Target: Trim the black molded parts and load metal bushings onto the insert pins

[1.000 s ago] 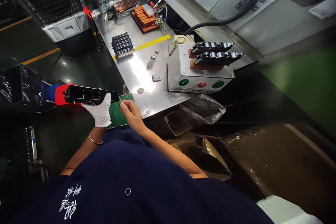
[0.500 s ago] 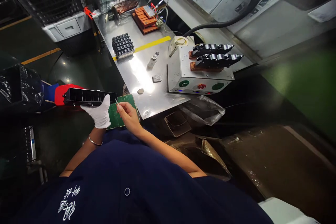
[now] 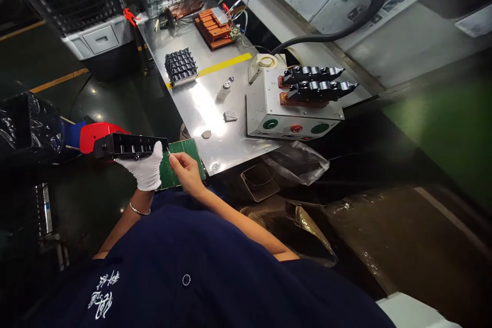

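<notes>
My left hand (image 3: 145, 170), in a white glove, grips a long black part (image 3: 132, 145) from below, its thumb up along the near side. The bare right hand (image 3: 185, 168) pinches a small thin blade-like piece (image 3: 168, 149) at the right end of that part. Beneath both hands lies a green board (image 3: 196, 156) with a scratched surface, beside the metal table's corner.
The metal table (image 3: 246, 151) bears a stack of black parts (image 3: 181, 66), an orange fixture (image 3: 213, 28), a small white bottle (image 3: 225, 88), a grey block (image 3: 230, 116) and a control box (image 3: 255, 113) with black parts on top. A red stool (image 3: 92, 133) stands at left.
The black part has turned in my left hand, its left end shifting right and showing a different side. My right hand has moved slightly left with the thin piece.
</notes>
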Demonstrator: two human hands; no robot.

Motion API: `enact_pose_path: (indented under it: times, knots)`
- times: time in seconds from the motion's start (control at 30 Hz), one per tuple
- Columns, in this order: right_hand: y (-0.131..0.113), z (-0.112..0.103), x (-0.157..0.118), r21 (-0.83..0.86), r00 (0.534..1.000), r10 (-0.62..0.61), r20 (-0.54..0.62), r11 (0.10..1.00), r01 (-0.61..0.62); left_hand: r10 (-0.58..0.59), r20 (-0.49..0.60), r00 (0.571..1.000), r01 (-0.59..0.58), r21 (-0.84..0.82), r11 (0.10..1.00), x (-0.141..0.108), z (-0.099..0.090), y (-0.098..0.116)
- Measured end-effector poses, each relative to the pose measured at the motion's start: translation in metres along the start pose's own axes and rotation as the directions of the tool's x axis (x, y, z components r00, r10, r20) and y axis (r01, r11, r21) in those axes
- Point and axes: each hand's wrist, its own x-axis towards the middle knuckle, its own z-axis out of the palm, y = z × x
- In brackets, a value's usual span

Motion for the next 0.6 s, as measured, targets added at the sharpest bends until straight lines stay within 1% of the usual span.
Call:
enact_pose_path:
  times: [0.1, 0.13, 0.17, 0.2, 0.27, 0.3, 0.33, 0.4, 0.43, 0.5, 0.6]
  knots:
    - [0.012, -0.014, 0.009, 0.010, 0.992, 0.103, -0.069, 0.995, -0.103, 0.159, -0.114, 0.981, -0.176, -0.156, 0.972, 0.007, 0.002, 0.017]
    - [0.012, -0.017, 0.012, 0.014, 0.991, 0.109, -0.071, 0.994, -0.109, 0.172, -0.129, 0.977, -0.196, -0.211, 0.958, 0.010, 0.002, 0.021]
    - [0.009, -0.020, 0.014, 0.013, 0.994, 0.089, -0.064, 0.996, -0.089, 0.163, -0.137, 0.977, -0.196, -0.269, 0.943, 0.014, 0.003, 0.023]
    - [0.003, -0.022, 0.015, 0.002, 0.998, 0.046, -0.053, 0.999, -0.046, 0.132, -0.138, 0.982, -0.170, -0.321, 0.932, 0.017, 0.003, 0.024]
    - [-0.015, -0.023, 0.014, -0.073, 0.993, -0.115, 0.000, 0.991, 0.115, 0.039, -0.129, 0.991, -0.086, -0.376, 0.923, 0.022, 0.005, 0.021]
    - [-0.025, -0.023, 0.012, -0.129, 0.975, -0.218, 0.044, 0.966, 0.222, 0.008, -0.126, 0.992, -0.056, -0.382, 0.922, 0.022, 0.006, 0.017]
    - [-0.035, -0.023, 0.010, -0.184, 0.944, -0.315, 0.095, 0.927, 0.328, -0.007, -0.124, 0.992, -0.041, -0.380, 0.924, 0.022, 0.008, 0.013]
    - [-0.052, -0.023, 0.004, -0.263, 0.874, -0.450, 0.182, 0.834, 0.485, -0.004, -0.112, 0.994, -0.038, -0.369, 0.929, 0.021, 0.010, 0.005]
    - [-0.057, -0.023, 0.001, -0.285, 0.845, -0.493, 0.210, 0.795, 0.535, 0.004, -0.104, 0.995, -0.042, -0.366, 0.930, 0.020, 0.011, 0.001]
    - [-0.063, -0.023, -0.003, -0.322, 0.806, -0.542, 0.237, 0.739, 0.592, 0.014, -0.082, 0.997, -0.044, -0.368, 0.929, 0.019, 0.011, -0.003]
    - [-0.062, -0.025, -0.001, -0.353, 0.780, -0.571, 0.258, 0.695, 0.626, 0.025, -0.056, 0.998, -0.044, -0.364, 0.930, 0.018, 0.010, -0.003]
